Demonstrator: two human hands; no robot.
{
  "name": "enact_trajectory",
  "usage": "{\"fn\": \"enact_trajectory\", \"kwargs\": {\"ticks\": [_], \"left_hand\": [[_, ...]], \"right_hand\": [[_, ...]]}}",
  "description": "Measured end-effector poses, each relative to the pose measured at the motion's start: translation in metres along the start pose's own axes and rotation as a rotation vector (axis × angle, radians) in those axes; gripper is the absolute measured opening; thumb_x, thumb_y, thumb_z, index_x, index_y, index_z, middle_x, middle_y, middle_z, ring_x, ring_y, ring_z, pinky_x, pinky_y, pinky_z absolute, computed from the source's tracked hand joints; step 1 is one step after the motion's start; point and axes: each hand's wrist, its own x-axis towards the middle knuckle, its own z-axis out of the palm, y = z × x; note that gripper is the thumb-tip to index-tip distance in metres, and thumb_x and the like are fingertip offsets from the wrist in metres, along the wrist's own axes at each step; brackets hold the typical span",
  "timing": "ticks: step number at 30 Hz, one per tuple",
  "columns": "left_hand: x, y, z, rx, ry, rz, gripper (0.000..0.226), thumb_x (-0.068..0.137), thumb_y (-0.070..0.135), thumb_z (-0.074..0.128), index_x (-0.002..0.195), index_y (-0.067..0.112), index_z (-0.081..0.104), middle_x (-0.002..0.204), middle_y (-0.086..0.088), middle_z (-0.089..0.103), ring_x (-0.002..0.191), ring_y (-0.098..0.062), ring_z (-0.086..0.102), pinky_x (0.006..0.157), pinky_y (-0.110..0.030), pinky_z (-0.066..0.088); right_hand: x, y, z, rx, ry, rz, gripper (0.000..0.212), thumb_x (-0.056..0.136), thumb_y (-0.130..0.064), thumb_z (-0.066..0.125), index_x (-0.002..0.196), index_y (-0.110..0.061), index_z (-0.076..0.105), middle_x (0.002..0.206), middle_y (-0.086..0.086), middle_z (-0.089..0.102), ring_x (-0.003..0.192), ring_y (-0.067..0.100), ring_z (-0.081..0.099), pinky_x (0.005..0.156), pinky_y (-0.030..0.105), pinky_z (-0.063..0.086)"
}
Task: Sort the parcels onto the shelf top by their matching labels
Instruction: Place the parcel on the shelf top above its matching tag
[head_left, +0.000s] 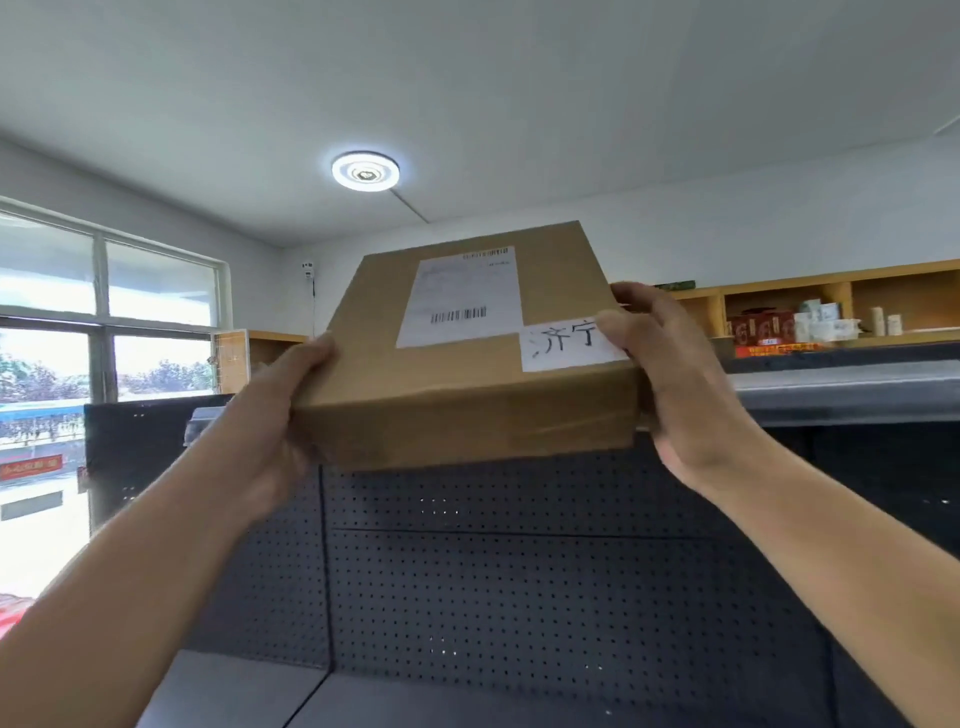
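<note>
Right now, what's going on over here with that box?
A person is holding a brown cardboard parcel up with both bare hands, the left hand gripping its left side and the right hand its right. The parcel carries a white printed shipping label with a barcode and a white handwritten slip. It is raised at the top edge of a black perforated metal shelf. Whether it already rests on the shelf top cannot be told.

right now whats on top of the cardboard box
A white shipping label with a barcode and a handwritten slip sit on the cardboard box. The right hand thumb covers the slip's right end.
</note>
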Motion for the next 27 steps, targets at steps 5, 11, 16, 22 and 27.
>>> {"fn": "enact_trajectory", "kwargs": {"ticks": [5,11,16,22,27], "left_hand": [[0.082,0.013,0.032,-0.104,-0.130,-0.052,0.030,0.087,0.026,0.055,0.112,0.011,0.062,0.105,-0.012,0.061,0.097,-0.029,0.065,0.091,-0.048,0.058],[0.139,-0.003,0.056,0.195,-0.196,-0.123,0.019,0.092,0.031,0.066,0.103,0.016,0.061,0.091,-0.011,0.060,0.088,-0.028,0.064,0.114,-0.055,0.045],[0.167,-0.012,0.066,0.281,-0.207,-0.147,0.020,0.098,0.033,0.064,0.086,0.019,0.056,0.081,-0.007,0.057,0.074,-0.025,0.063,0.092,-0.049,0.055],[0.181,-0.030,0.078,0.407,-0.175,-0.140,0.020,0.102,0.035,0.060,0.090,0.019,0.055,0.085,-0.007,0.055,0.074,-0.023,0.057,0.069,-0.036,0.047],[0.186,-0.029,0.073,0.409,-0.186,-0.143,0.025,0.098,0.034,0.070,0.106,0.013,0.060,0.102,-0.011,0.059,0.088,-0.026,0.062,0.080,-0.041,0.057]], "right_hand": [[0.086,0.000,0.011,-0.299,-0.043,0.093,0.042,0.102,-0.044,0.056,0.137,-0.021,0.053,0.113,0.005,0.062,0.106,0.028,0.064,0.081,0.037,0.057],[0.138,0.028,-0.004,-0.407,-0.046,0.350,0.049,0.099,-0.051,0.054,0.120,-0.007,0.060,0.099,0.010,0.062,0.083,0.022,0.061,0.066,0.032,0.047],[0.152,0.044,-0.018,-0.562,-0.039,0.352,0.066,0.098,-0.060,0.050,0.133,-0.005,0.057,0.109,0.010,0.063,0.097,0.027,0.063,0.069,0.034,0.046],[0.155,0.056,-0.027,-0.666,-0.054,0.386,0.086,0.097,-0.068,0.048,0.150,0.000,0.049,0.144,0.019,0.061,0.127,0.037,0.061,0.108,0.051,0.052],[0.156,0.062,-0.031,-0.702,-0.067,0.343,0.090,0.097,-0.074,0.046,0.148,0.000,0.054,0.147,0.019,0.061,0.130,0.036,0.060,0.099,0.041,0.049]]}}
